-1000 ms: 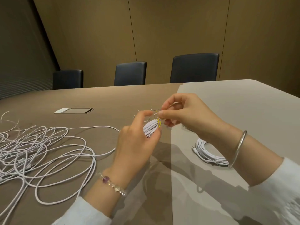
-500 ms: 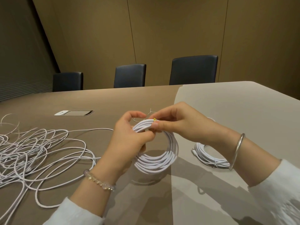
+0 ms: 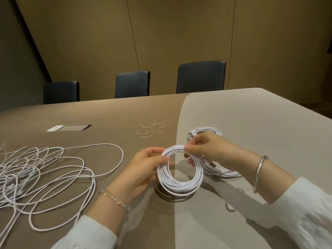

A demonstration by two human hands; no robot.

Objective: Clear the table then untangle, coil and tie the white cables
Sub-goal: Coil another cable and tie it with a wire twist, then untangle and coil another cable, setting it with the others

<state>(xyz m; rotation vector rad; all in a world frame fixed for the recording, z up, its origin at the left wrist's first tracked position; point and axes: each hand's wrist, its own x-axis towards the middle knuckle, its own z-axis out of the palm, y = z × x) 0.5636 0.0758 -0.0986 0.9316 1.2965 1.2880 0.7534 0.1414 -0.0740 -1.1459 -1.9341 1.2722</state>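
A coiled white cable (image 3: 179, 184) stands upright just above the table in front of me. My left hand (image 3: 143, 168) grips its left side. My right hand (image 3: 206, 148) pinches its top, where the tie is hidden under my fingers. Two more white coils lie flat on the table: one (image 3: 222, 171) under my right wrist, another (image 3: 206, 131) just behind my right hand. A loose tangle of white cable (image 3: 41, 169) spreads over the left of the table. Several thin wire ties (image 3: 152, 129) lie scattered beyond my hands.
The table (image 3: 251, 123) is brown on the left and pale grey on the right. A flush socket panel (image 3: 70, 127) sits in its left half. Three dark chairs (image 3: 200, 77) stand along the far edge before a panelled wall.
The coil has been lowered and turned from edge-on to facing me, its ring now open to view. The yellow tie seen earlier is covered by my right fingers. The view dipped towards the table.
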